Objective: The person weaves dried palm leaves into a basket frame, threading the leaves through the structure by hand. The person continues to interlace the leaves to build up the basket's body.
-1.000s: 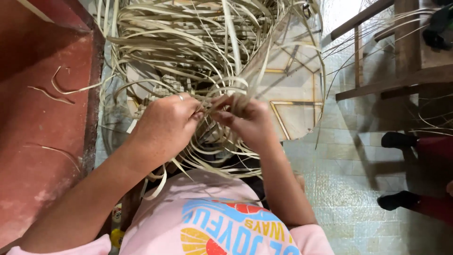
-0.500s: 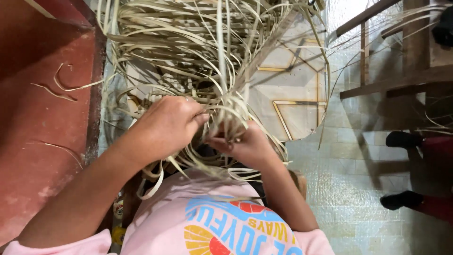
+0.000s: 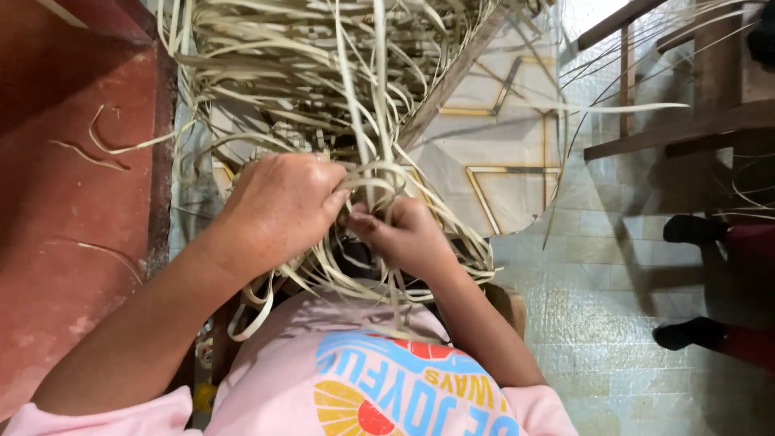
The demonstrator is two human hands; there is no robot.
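Note:
A tangled mass of pale flat reed strips (image 3: 323, 89) spreads out in front of me, over my lap and up to the top of the view. My left hand (image 3: 278, 206) is closed around a bunch of these strips near their woven base. My right hand (image 3: 404, 234) sits just beside it, pinching one long strip (image 3: 378, 97) that runs straight up from my fingers. Both hands touch at the fingertips. The woven part under my hands is mostly hidden.
A red floor step (image 3: 73, 210) lies at the left with loose strip scraps on it. Patterned tiles (image 3: 508, 161) and grey-green tiles are at the right. A wooden furniture frame (image 3: 670, 129) stands at the upper right, beside another person's dark feet (image 3: 694, 230).
My right hand has moved down and closer to me, drawing one strip upright and taut. My left hand has stayed clamped on the bundle.

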